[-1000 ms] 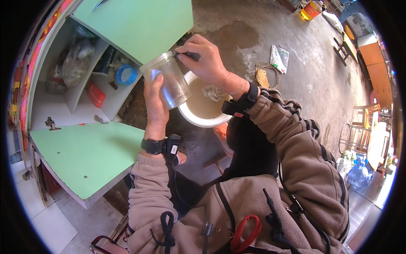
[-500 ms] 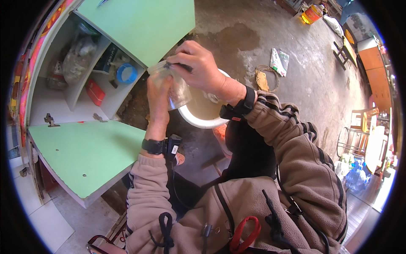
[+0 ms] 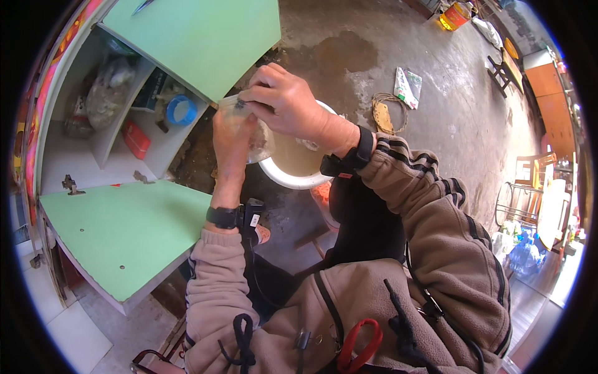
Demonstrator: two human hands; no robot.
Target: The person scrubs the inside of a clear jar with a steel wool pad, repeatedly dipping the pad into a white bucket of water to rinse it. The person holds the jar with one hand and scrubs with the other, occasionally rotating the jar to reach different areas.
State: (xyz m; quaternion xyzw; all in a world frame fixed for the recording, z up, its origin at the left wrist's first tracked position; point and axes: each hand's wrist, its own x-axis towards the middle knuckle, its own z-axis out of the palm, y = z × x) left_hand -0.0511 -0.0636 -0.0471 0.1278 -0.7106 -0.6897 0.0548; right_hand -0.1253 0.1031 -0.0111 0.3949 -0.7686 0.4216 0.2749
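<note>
My left hand (image 3: 229, 146) is wrapped round a clear plastic jar (image 3: 261, 144), tilted, with its mouth toward the upper left. Across the jar's rim, my right hand (image 3: 285, 103) is closed, thumb and fingers pinched together. Something small and dark shows by its fingertips, too hidden to name. Just beneath both hands stands a white basin (image 3: 293, 181) of cloudy, brownish water, with a pale lump in it partly covered by my right wrist.
On the left stands a cabinet with light green doors (image 3: 128, 230) swung open; a bag (image 3: 111, 93), a blue cup (image 3: 181, 110) and a red packet (image 3: 136, 139) are inside. A coiled cord (image 3: 403, 118) and a plastic packet (image 3: 408, 87) lie on the concrete floor.
The dark, stick-like piece that showed under my right fingers is now mostly out of sight. Both hands and the jar have shifted slightly left, and the jar has turned a little.
</note>
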